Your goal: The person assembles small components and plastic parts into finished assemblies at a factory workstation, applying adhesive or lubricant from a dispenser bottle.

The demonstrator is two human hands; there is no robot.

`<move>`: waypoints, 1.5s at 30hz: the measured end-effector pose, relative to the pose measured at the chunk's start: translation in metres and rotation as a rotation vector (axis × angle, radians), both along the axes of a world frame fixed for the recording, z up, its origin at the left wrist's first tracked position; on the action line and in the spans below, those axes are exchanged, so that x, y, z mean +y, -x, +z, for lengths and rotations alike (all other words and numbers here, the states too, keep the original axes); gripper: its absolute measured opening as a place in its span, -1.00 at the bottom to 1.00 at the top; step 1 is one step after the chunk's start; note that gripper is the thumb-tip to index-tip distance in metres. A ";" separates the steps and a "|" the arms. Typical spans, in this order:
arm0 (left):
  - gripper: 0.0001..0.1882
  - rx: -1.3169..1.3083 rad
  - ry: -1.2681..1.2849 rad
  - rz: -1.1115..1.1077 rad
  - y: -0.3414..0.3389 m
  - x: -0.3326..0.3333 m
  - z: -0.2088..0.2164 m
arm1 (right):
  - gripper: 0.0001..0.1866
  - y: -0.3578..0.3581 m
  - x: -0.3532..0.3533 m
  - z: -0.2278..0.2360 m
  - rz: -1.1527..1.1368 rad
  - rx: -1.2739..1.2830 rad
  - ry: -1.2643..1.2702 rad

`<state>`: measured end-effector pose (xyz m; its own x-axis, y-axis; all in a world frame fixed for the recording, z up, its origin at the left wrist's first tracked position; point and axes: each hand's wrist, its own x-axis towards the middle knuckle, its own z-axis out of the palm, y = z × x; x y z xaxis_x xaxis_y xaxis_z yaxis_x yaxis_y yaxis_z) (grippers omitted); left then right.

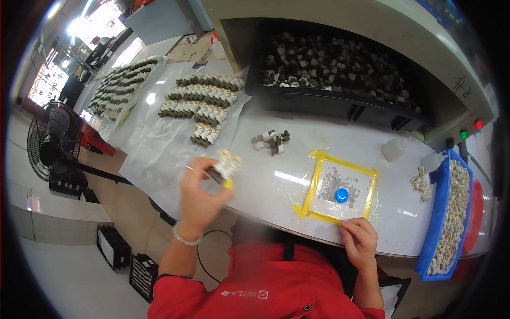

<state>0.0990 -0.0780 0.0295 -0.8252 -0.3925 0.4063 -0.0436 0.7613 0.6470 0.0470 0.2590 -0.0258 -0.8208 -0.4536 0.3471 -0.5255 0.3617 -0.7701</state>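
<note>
My left hand (201,194) is raised at the table's left front, closed around several small white-and-dark figurines (227,164) with yellowish tops. A yellow patch shows at one fingertip. Close to the front edge, my right hand (360,239) has its fingers curled and the thumb against them by the lower border of a square of yellow tape (317,183). Whatever its fingertips may hold is too small to see. Inside the square, a blue round cap (341,195) sits among grey smudges. A few loose dark-and-white pieces (271,141) lie between the hands, farther back.
Rows of finished-looking figurines (204,95) stand on plastic sheeting at left, with more rows (123,85) beyond. A black bin (340,98) of dark pieces sits under a metal housing. At right are a white bottle (394,149), small pale pieces (421,184) and a blue tray (425,263).
</note>
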 end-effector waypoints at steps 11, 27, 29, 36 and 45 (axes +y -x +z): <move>-0.63 -0.151 0.111 0.235 0.032 -0.136 -0.013 | -0.80 0.001 -0.002 0.001 -0.007 0.012 -0.021; -0.65 -0.216 0.027 0.101 0.029 -0.142 -0.015 | -0.80 0.002 -0.004 0.004 -0.009 0.014 -0.020; -0.64 -0.221 0.058 0.111 0.029 -0.134 -0.017 | -0.80 0.004 -0.004 0.002 -0.010 0.012 -0.025; -0.44 -0.104 0.202 -0.098 0.036 0.004 -0.007 | -0.80 0.001 0.002 0.004 -0.021 -0.002 -0.036; -0.45 -0.259 0.503 -0.245 0.103 0.044 -0.052 | -0.74 0.014 0.065 0.023 -0.265 0.113 -0.137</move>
<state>-0.0038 -0.0339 -0.0230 -0.9638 0.0083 0.2663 0.0631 0.9781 0.1981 0.0333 0.3237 -0.0028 -0.8766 -0.2776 0.3932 -0.4782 0.5940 -0.6469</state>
